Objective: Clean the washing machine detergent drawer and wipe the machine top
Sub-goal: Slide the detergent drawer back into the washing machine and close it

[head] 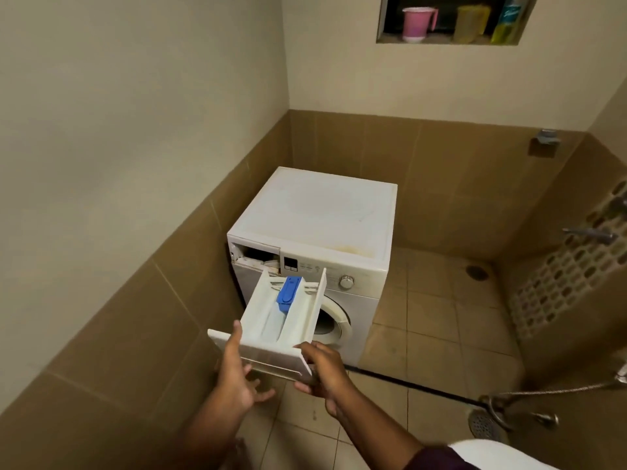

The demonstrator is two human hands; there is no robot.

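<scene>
My left hand [237,374] cups the front panel of the detergent drawer [283,320] from its left end, thumb up along the side wall and fingers spread loosely beneath, more a prop than a clamp. The drawer is fully out of the washing machine [315,252], held level in the air in front of it so that whatever residue sits in the compartments should not tip out; its blue siphon cap [287,290] sits at the far end. My right hand [324,371] is closed firmly around the panel's right corner (this one seems to carry most of the weight). Behind, the empty drawer slot [256,254] gapes at the machine's upper left, and the machine top [322,212] shows a yellowish stain near its front edge, not yet wiped by the look of it.
</scene>
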